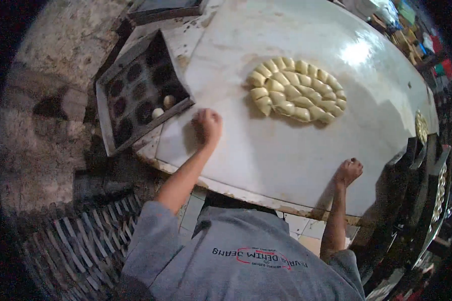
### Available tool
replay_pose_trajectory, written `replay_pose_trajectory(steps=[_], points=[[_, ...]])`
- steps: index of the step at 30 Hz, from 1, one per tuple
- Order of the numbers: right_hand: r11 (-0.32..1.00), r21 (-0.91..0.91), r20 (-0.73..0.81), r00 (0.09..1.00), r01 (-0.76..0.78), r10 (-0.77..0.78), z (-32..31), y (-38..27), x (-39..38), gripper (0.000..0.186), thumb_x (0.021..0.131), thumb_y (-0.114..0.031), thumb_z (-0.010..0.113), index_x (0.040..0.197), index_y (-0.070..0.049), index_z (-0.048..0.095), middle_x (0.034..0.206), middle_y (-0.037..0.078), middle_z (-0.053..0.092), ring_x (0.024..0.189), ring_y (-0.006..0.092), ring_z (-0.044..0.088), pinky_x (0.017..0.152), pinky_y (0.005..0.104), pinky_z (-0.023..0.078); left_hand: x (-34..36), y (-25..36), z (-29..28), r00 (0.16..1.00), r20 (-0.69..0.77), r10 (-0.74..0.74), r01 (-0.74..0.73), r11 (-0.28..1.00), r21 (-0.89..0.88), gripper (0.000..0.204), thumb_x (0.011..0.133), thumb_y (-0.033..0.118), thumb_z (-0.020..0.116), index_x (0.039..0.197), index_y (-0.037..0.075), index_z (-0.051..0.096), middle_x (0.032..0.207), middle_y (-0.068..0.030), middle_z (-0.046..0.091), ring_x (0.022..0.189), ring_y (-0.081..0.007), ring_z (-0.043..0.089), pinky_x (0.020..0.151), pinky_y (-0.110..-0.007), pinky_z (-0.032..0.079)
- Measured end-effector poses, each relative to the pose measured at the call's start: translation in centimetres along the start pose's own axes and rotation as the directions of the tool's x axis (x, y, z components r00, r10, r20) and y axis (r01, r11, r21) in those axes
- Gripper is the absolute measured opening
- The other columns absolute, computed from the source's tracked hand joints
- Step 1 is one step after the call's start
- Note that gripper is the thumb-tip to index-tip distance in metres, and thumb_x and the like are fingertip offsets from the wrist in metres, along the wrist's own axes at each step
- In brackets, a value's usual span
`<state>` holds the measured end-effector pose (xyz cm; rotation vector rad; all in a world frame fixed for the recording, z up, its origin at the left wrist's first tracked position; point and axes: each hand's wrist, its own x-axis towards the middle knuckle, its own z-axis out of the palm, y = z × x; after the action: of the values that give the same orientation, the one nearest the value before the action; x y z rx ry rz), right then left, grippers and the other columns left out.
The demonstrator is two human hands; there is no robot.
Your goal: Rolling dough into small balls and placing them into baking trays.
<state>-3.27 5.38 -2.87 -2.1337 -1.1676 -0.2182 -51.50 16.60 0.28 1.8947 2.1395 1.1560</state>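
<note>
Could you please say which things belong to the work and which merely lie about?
Likely in use: glossy pale-yellow dough pieces, dark rectangular tray, two round pale balls, smooth white tabletop.
Likely lying about: long greyish slats, colourful clutter.

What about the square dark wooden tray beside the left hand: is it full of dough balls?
No, the tray shows only two pale round dough balls, near one corner.

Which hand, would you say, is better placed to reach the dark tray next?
Probably the left hand: it is beside the tray, while the right hand is much farther away.
</note>
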Motion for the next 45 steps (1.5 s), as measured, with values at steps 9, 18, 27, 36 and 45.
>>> replay_pose_trajectory(steps=[9,18,27,36,45], points=[[0.959,-0.266,0.277,0.961,0.094,-0.017,-1.5,-6.2,-5.6,0.029,0.082,-0.022,0.062,0.102,-0.001,0.059,0.100,0.011,0.058,0.100,0.0298,0.053,0.082,0.0431,0.044,-2.0,-1.5,-9.2,0.465,0.815,0.346,0.092,0.896,-0.434,0.018,0.070,0.006,0.066,0.088,0.007,0.066,0.097,-0.0101,0.063,0.097,-0.0267,0.058,0.087,-0.040,0.048],[0.648,0.672,0.664,0.679,-0.358,-0.313,1.2,-37.6,-10.8,0.047,0.093,-0.017,0.054,0.135,0.003,0.042,0.130,0.014,0.050,0.115,0.0212,0.050,0.095,0.0319,0.044,11.4,-19.8,-21.3,0.949,0.288,-0.132,0.255,0.857,-0.448,0.038,0.076,0.015,0.075,0.110,0.002,0.062,0.109,-0.0122,0.063,0.101,-0.0203,0.060,0.087,-0.033,0.049],[0.617,0.722,0.056,0.863,0.312,-0.502,5.1,-64.9,-14.4,0.045,0.079,-0.012,0.069,0.121,-0.004,0.057,0.107,0.017,0.062,0.095,0.0276,0.061,0.083,0.0366,0.049,8.0,-18.1,-25.7,0.543,0.616,0.571,0.561,0.299,-0.772,0.068,0.081,0.045,0.071,0.130,0.003,0.050,0.132,-0.0124,0.052,0.125,-0.0241,0.046,0.108,-0.038,0.032],[0.938,0.305,0.072,0.978,0.163,-0.193,7.7,-38.5,-15.5,0.022,0.079,-0.011,0.070,0.099,-0.006,0.062,0.106,0.016,0.058,0.102,0.0333,0.052,0.091,0.0410,0.041,-2.2,-9.3,-14.5,0.426,0.853,0.301,0.136,0.911,-0.389,0.047,0.079,0.044,0.070,0.109,0.009,0.065,0.115,-0.0120,0.061,0.113,-0.0332,0.051,0.098,-0.045,0.039],[0.977,-0.071,0.077,0.976,-0.199,0.204,2.4,-17.3,-12.2,0.017,0.079,-0.023,0.063,0.086,-0.007,0.064,0.097,0.013,0.059,0.095,0.0336,0.052,0.086,0.0449,0.042,2.0,1.9,7.2,0.916,0.353,0.192,-0.197,0.980,-0.022,0.052,0.081,0.051,0.064,0.116,0.011,0.063,0.103,-0.0124,0.059,0.102,-0.0319,0.049,0.090,-0.048,0.038]])
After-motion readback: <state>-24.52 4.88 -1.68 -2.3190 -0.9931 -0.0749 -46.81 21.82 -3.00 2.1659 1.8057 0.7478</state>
